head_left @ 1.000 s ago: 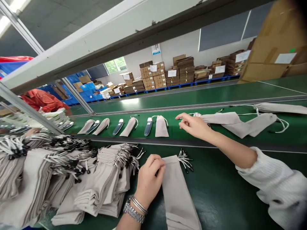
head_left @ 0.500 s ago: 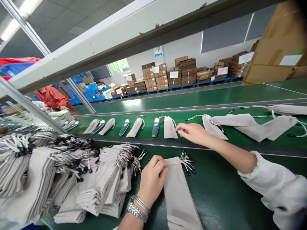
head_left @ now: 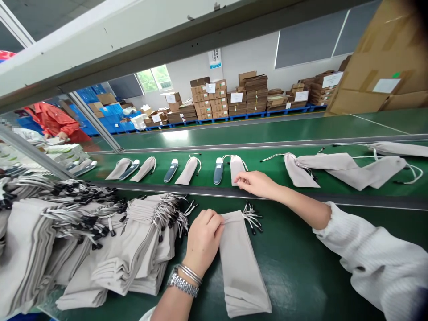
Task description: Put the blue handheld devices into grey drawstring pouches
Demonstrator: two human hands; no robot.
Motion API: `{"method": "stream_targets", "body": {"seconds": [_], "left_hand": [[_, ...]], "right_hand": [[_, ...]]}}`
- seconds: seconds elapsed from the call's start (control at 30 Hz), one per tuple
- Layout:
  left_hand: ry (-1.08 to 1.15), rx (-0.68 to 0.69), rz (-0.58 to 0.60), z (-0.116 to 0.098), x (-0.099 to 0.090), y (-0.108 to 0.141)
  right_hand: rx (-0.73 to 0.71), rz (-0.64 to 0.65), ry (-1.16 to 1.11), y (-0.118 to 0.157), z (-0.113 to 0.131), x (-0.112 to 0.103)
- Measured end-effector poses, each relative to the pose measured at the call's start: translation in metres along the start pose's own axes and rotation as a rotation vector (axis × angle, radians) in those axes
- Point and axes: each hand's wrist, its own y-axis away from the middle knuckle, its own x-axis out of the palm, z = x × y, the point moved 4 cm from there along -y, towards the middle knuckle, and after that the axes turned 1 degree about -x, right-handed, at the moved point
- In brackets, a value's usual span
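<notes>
From here, the left hand point(head_left: 203, 240) pinches flat bags point(head_left: 241, 263) on the table point(head_left: 301, 263). The right hand point(head_left: 259, 183), fingers bent, touches a small bag point(head_left: 236, 166) on the green belt point(head_left: 205, 173); I can't tell if it grips.

Pouch heap point(head_left: 137, 256) left of pouch stack point(head_left: 240, 256), belt point(head_left: 207, 173) behind both, cartons point(head_left: 219, 99) farther back.

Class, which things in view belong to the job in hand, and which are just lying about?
Likely the job: pouch stack at left hand; pouch at right hand; slim blue items; heaped pouches.

Seemingly lying about: stacked cartons; large cardboard box.
</notes>
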Motion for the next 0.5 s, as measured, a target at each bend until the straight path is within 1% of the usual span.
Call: {"method": "stream_targets", "body": {"seconds": [0.07, 0.13, 0.2, 0.27, 0.37, 0.43, 0.5], "left_hand": [[-0.040, 0.008, 0.016, 0.000, 0.001, 0.000], [-0.096, 0.027, 0.024, -0.001, 0.003, 0.000], [-0.151, 0.056, 0.026, -0.003, 0.003, 0.000], [-0.161, 0.080, 0.024, -0.006, 0.001, 0.000], [-0.033, 0.083, 0.014, -0.008, -0.004, 0.000], [0.103, 0.066, -0.010, -0.008, -0.010, 0.002], [0.228, 0.037, -0.054, -0.009, -0.015, 0.005]], "right_hand": [[0.022, 0.044, -0.112, -0.013, -0.003, 0.009], [0.086, 0.066, -0.131, -0.034, -0.007, 0.015], [0.178, 0.039, -0.039, -0.060, -0.011, 0.019], [0.267, -0.008, 0.061, -0.086, -0.016, 0.022], [0.376, -0.049, 0.077, -0.114, -0.023, 0.031], [0.421, -0.052, 0.037, -0.121, -0.026, 0.038], [0.401, -0.060, -0.036, -0.121, -0.024, 0.043]]}}
